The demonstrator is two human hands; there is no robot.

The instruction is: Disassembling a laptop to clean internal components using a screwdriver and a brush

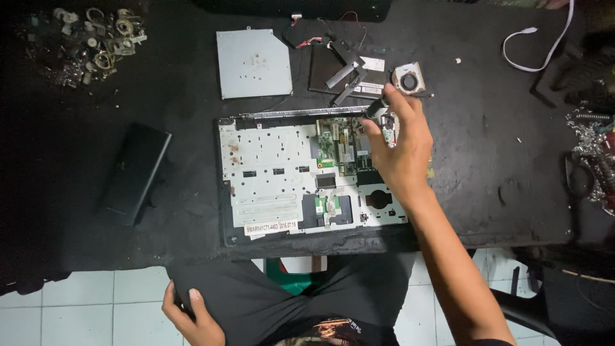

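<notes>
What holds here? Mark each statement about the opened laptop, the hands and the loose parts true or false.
1. The right hand is over the opened laptop base, at its far right corner. True.
2. The left hand holds a screwdriver above the laptop. False: it rests on the person's lap, below the table edge.
3. A small fan lies on the table beyond the laptop. True.
4. The grey metal plate lies on the floor tiles. False: it lies on the dark table.
5. A black battery pack lies left of the laptop. True.
</notes>
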